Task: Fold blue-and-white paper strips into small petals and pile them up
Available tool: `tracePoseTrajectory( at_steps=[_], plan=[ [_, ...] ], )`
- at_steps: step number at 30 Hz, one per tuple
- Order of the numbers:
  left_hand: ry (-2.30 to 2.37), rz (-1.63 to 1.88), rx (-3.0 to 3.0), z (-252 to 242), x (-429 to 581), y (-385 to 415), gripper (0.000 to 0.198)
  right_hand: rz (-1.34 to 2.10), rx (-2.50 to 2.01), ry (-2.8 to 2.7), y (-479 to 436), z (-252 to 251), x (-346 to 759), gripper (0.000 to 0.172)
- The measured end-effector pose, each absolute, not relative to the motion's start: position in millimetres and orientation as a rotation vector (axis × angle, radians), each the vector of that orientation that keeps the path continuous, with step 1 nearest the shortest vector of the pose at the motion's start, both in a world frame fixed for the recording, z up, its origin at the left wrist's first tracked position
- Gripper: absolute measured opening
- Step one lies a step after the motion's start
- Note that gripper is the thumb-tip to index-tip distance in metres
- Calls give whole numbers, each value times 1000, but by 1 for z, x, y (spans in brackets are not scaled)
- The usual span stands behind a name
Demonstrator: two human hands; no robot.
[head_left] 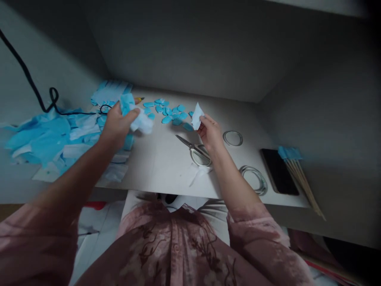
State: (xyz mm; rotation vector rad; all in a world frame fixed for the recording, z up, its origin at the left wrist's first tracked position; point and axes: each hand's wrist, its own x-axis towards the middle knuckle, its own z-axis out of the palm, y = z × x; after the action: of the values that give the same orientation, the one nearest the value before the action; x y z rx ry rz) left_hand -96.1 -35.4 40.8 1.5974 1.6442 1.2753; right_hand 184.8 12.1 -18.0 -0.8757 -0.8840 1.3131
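Note:
My left hand is closed around a crumpled wad of blue and white paper scraps, held just above the desk near a heap of blue paper offcuts. My right hand pinches a small pale paper piece between thumb and fingers. Several small blue petal-shaped cutouts lie scattered on the white desk between the hands. Scissors lie on the desk right under my right wrist.
Two clear tape rings lie right of the scissors. A black phone and a bundle of wooden sticks with blue tips rest at the desk's right end. A black cable runs down the left wall.

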Motion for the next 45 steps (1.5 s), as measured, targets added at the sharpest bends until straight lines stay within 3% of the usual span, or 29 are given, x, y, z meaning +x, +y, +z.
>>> tracePoseTrajectory(
  at_steps=[2, 5, 7, 17, 22, 31, 33, 37, 45],
  plan=[
    [1945, 902, 1863, 44, -111, -40, 53, 1335, -859, -844, 11, -17, 182, 31],
    [1932, 243, 2364, 44, -135, -45, 67, 1362, -844, -823, 9, -15, 178, 32],
    [1887, 39, 2471, 44, -146, -47, 68, 1373, -856, -840, 8, -16, 176, 34],
    [2240, 850, 2083, 65, -140, -57, 52, 1388, -882, -922, 4, -18, 174, 42],
    [1740, 1150, 2144, 52, -116, -58, 47, 1374, -893, -985, 0, -18, 168, 41],
    [1101, 1057, 1297, 5, -18, -38, 78, 1113, -981, -1355, -3, -24, 168, 38],
    [1054, 1054, 1207, 0, -5, -34, 72, 1046, -992, -1421, -3, -26, 168, 39],
    [1064, 1112, 1116, -2, 3, -24, 28, 999, -1014, -1435, -2, -28, 170, 38],
    [1040, 1140, 1139, -7, -10, -18, 31, 1182, -1045, -1390, -7, -18, 172, 58]
  ],
)
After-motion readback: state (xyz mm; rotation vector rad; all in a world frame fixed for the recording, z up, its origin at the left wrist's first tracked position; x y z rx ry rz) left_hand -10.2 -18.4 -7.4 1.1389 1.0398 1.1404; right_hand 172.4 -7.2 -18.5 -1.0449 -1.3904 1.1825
